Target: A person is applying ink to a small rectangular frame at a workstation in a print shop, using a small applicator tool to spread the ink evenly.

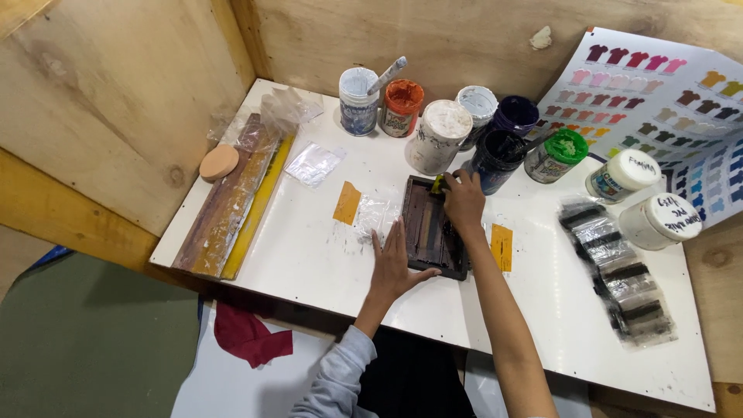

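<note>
Small dark frame (432,227) lies flat on the white bench (542,310), near its middle, in front of the paint pots; left hand (395,259) flat and open, fingers spread, palm on the bench with thumb side pressing the frame's left and lower edge, holding nothing; right hand (463,203) at the frame's top right corner, grip closed on a small yellow-green tool (437,184), only its tip shows; orange tape piece (347,203) left of the frame, another orange tape piece (501,246) just right of it; crumpled clear plastic (373,215) touching the frame's left side; open dark pot (495,159) just behind the right hand; green-lidded pot (556,155) beside it; colour chart (658,101) at far right; long wooden squeegee (228,197) along the left edge.
</note>
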